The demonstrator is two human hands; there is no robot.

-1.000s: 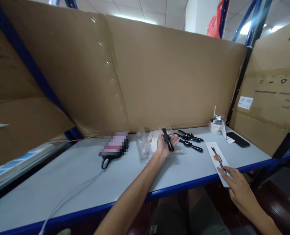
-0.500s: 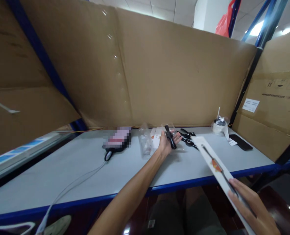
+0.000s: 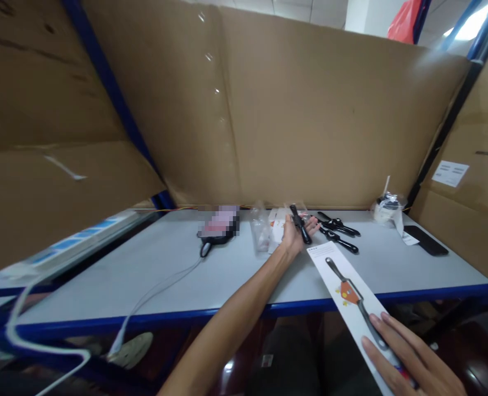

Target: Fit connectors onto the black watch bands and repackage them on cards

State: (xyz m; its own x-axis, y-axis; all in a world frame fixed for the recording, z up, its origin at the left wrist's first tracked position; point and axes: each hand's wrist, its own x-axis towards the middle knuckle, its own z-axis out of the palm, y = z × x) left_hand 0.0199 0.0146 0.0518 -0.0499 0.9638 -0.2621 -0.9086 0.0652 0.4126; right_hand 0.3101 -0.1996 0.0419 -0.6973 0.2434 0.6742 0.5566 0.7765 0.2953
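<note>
My left hand [image 3: 292,240] is palm up over the table, fingers partly spread, holding a black two-handled spokeshave [image 3: 300,224] that lies slantwise across the palm. Near the table's front edge my right hand [image 3: 411,352] grips the lower end of a long white card [image 3: 324,269] between thumb and fingers. The card bears a picture of a grey-handled slicer with an orange piece. Just right of my left hand, several more black spokeshaves [image 3: 338,240] lie on the table. Behind that hand are clear plastic packaging [image 3: 260,231] and another printed white card [image 3: 276,223].
A phone-like device [image 3: 218,224], partly pixelated, lies on the grey table [image 3: 178,297] with a white cable running off the front. At the right are a plastic-wrapped cup [image 3: 386,209] and a dark phone [image 3: 427,241]. Cardboard walls [image 3: 301,110] enclose the back and sides.
The view has shifted, so the table appears further right. My right hand has turned the card's printed face more towards me. My left hand keeps the spokeshave in its palm.
</note>
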